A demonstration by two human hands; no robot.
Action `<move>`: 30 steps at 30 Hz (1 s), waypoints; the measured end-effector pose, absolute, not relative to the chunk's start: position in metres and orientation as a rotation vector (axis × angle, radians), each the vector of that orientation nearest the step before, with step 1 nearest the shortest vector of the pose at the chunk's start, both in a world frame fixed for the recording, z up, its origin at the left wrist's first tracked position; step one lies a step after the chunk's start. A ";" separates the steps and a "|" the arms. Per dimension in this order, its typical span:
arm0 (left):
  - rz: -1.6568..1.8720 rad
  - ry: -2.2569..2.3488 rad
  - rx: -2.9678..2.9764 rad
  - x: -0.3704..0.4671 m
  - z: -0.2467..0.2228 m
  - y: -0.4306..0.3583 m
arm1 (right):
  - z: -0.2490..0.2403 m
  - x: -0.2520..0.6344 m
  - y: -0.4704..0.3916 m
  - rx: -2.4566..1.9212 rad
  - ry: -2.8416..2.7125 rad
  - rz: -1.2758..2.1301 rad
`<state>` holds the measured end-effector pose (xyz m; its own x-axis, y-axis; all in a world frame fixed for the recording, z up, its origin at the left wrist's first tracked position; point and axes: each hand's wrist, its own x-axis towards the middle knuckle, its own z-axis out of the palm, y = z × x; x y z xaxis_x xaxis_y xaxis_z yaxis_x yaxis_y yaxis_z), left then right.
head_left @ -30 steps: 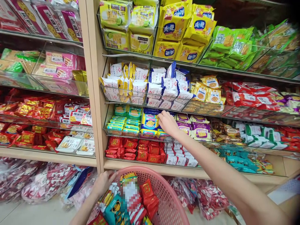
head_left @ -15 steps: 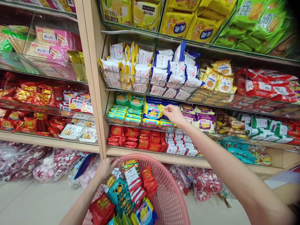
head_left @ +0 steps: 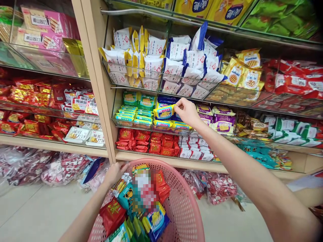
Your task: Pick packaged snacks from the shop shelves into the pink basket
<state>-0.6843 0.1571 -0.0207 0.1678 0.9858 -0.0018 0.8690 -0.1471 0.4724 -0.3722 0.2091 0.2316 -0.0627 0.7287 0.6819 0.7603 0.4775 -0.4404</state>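
Note:
Between my right hand's [head_left: 186, 111] pinched thumb and fingers is the end of a yellow-and-blue biscuit packet [head_left: 164, 112]. It is slightly tilted, just above similar packets in a shelf compartment. My left hand [head_left: 116, 174] is wrapped over the rim of a pink perforated plastic basket [head_left: 185, 201] at its far left side. Inside the basket lie several snack packets, among them a red one [head_left: 112, 215], an orange-red one [head_left: 162, 186] and a yellow-and-blue one [head_left: 156, 222]. Part of the basket's contents is blurred by pixel blocks.
Green biscuit packets [head_left: 135, 112] sit left of the held packet, purple ones [head_left: 223, 119] to the right. White-and-blue packets [head_left: 193, 62] fill the tier above; red packets [head_left: 161, 144] lie below. A wooden upright [head_left: 97, 80] divides the shelves. Plastic bags [head_left: 222, 190] rest on the floor.
My right hand has raised the yellow-and-blue packet slightly off those beneath it, and it now tilts. My left hand stays on the basket rim. The camera view has shifted downward.

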 end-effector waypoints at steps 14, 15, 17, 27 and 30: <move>0.448 1.782 2.102 -0.686 -0.024 0.158 | 0.285 -0.377 0.124 -1.203 -2.096 -0.292; 0.447 1.785 2.106 -0.685 -0.024 0.158 | 0.279 -0.378 0.112 -1.229 -2.127 -0.242; 0.432 1.793 2.103 -0.685 -0.023 0.158 | 0.257 -0.382 0.089 -1.268 -2.195 -0.051; 0.384 1.823 2.112 -0.683 -0.016 0.154 | 0.071 -0.375 0.042 -1.357 -1.909 1.465; 0.364 1.836 2.105 -0.682 -0.014 0.153 | 0.040 -0.372 0.044 -1.395 -1.797 1.526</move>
<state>-0.6818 0.1527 -0.0144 0.1401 0.9899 -0.0202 0.9073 -0.1201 0.4029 -0.3723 0.0436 0.0400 -0.4220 0.8596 -0.2882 0.4235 -0.0941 -0.9010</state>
